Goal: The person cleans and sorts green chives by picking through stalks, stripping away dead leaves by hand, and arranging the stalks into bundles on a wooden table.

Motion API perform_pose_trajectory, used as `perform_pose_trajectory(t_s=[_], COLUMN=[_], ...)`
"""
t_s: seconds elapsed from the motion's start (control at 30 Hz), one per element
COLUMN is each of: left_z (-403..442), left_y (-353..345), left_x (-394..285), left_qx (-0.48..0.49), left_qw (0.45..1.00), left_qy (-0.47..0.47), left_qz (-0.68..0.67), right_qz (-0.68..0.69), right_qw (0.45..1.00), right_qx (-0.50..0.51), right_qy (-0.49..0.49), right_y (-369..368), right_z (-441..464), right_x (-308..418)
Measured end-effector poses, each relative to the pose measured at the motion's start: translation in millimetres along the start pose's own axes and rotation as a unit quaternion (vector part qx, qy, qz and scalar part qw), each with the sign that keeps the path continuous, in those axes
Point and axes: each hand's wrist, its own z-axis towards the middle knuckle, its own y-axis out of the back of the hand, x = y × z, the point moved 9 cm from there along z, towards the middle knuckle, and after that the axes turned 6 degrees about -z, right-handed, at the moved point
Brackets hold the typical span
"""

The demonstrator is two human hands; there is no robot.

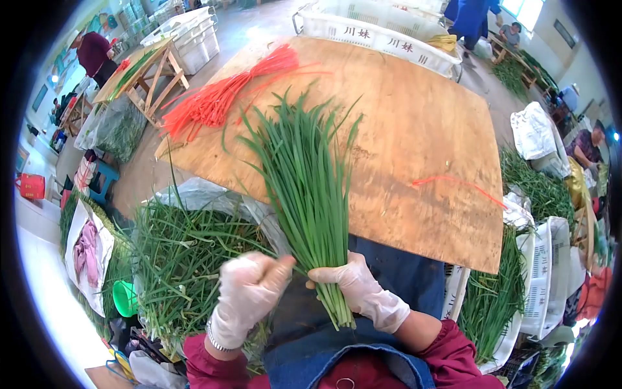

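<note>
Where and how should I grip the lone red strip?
Probably pinch the red strip by its right end, coming from the right of the board: that thin end reaches the edge, so it may lift easiest there. The right hand grips the green bunch.

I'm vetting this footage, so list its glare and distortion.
Head view: fisheye distortion bows the tabletop; head view: the window is washed out and glare whitens the floor beyond; head view: the green bundle looks fairly crisp.
</note>
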Motion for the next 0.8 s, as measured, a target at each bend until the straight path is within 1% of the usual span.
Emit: perform_pose_trajectory(t_s=[0.03, 0.07, 0.1, 0.17, 0.2, 0.27, 0.33, 0.37, 0.4, 0.43, 0.5, 0.53, 0.57, 0.6, 0.63, 0.67, 0.7, 0.73, 0.8], left_z=[-5.3, -12.4, -20.3, -23.7, -16.9, 0.1, 8.6, 13.5, 21.2, 24.1, 20.9, 22.9, 19.1, 14.8, 10.4, 7.1, 1.3, -0.2, -2.8], left_y=[-16.1, -30.1, -45.3, -63.4, -59.8, -45.4, -38.5, -36.9, -33.5, -36.9, -43.2, -46.3, -54.8, -61.1, -69.4, -83.4, -92.4, -97.8, -103.4], left_x=[17.8, 37.9, 57.7, 67.3, 48.3, -5.2, -20.4, -28.6, -48.9, -45.4, -32.0, -25.6, -12.2, 3.1, 21.5, 45.2, 48.1, 52.5, 54.0], left_qx=[0.065, 0.113, 0.175, 0.169, 0.161, 0.140, 0.119, 0.113, 0.110, 0.124, 0.150, 0.136, 0.150, 0.162, 0.174, 0.170, 0.181, 0.171, 0.164], left_qw=[0.995, 0.978, 0.941, 0.913, 0.911, 0.900, 0.895, 0.891, 0.883, 0.889, 0.892, 0.904, 0.895, 0.885, 0.874, 0.861, 0.837, 0.834, 0.827], left_qy=[0.081, 0.171, 0.276, 0.255, 0.218, 0.142, 0.128, 0.122, 0.078, 0.125, 0.224, 0.210, 0.246, 0.280, 0.314, 0.317, 0.331, 0.320, 0.309], left_qz=[-0.002, -0.043, -0.083, -0.270, -0.310, -0.387, -0.411, -0.423, -0.450, -0.422, -0.362, -0.347, -0.342, -0.335, -0.328, -0.359, -0.396, -0.415, -0.440], right_qz=[0.008, 0.016, 0.025, 0.038, 0.039, 0.007, 0.005, 0.003, 0.002, 0.001, 0.044, 0.074, 0.105, 0.115, 0.122, 0.128, 0.135, 0.131, 0.126], right_qw=[1.000, 1.000, 0.999, 0.997, 0.993, 0.990, 0.977, 0.975, 0.972, 0.969, 0.978, 0.980, 0.980, 0.983, 0.984, 0.984, 0.984, 0.984, 0.983], right_qx=[0.005, 0.011, 0.025, 0.054, 0.075, 0.065, 0.074, 0.082, 0.088, 0.094, 0.084, 0.090, 0.097, 0.103, 0.109, 0.113, 0.117, 0.121, 0.131], right_qy=[-0.001, -0.002, 0.007, 0.026, 0.079, 0.128, 0.198, 0.209, 0.220, 0.230, 0.188, 0.164, 0.140, 0.096, 0.071, 0.047, 0.024, 0.007, 0.028], right_y=[0.4, 0.6, -1.6, -9.0, -17.3, -24.7, -37.4, -40.9, -42.9, -44.4, -41.4, -39.8, -37.8, -36.2, -34.3, -32.4, -33.1, -31.1, -28.8], right_z=[0.1, -0.2, -1.7, -7.7, -16.6, -36.0, -53.2, -53.0, -50.9, -48.0, -33.5, -23.6, -15.8, -11.1, -7.6, -5.0, -5.8, -8.8, -9.3], right_x=[0.1, -0.4, 0.4, 4.6, 17.8, 42.4, 70.8, 72.2, 72.6, 72.1, 49.3, 33.0, 16.6, -3.7, -23.0, -42.7, -54.1, -60.5, -60.2])
